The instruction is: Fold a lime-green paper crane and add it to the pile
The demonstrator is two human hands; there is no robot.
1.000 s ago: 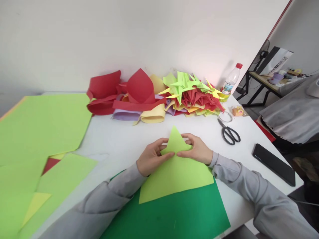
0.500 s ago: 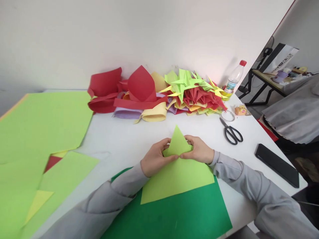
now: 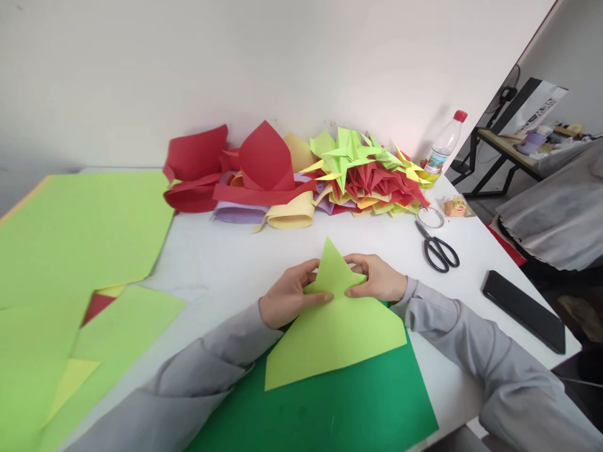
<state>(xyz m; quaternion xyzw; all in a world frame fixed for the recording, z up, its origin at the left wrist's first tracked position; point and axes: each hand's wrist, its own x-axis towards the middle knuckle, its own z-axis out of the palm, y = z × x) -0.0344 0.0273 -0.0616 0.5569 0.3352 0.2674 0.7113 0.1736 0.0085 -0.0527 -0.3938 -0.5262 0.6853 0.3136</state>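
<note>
A light green paper triangle (image 3: 334, 333) lies in front of me, its tip pointing away, partly on a dark green sheet (image 3: 339, 402). My left hand (image 3: 287, 295) pinches the triangle's left edge near the tip, thumb on top. My right hand (image 3: 377, 279) pinches the right edge the same way. Both thumbs meet near the middle of the paper, just below the tip. Grey sleeves cover both arms.
The white table (image 3: 226, 263) holds large light green sheets (image 3: 80, 232) at left, and red, yellow and purple curled paper (image 3: 254, 182) with folded paper shapes (image 3: 367, 169) at the back. Scissors (image 3: 438, 248), a tape ring (image 3: 429, 218), a bottle (image 3: 443, 150) and a black phone (image 3: 522, 311) lie at right.
Both hands stay pinched on the green triangle; its tip dipped slightly, then rose again, and the paper shifted a little. Nothing else moved.
</note>
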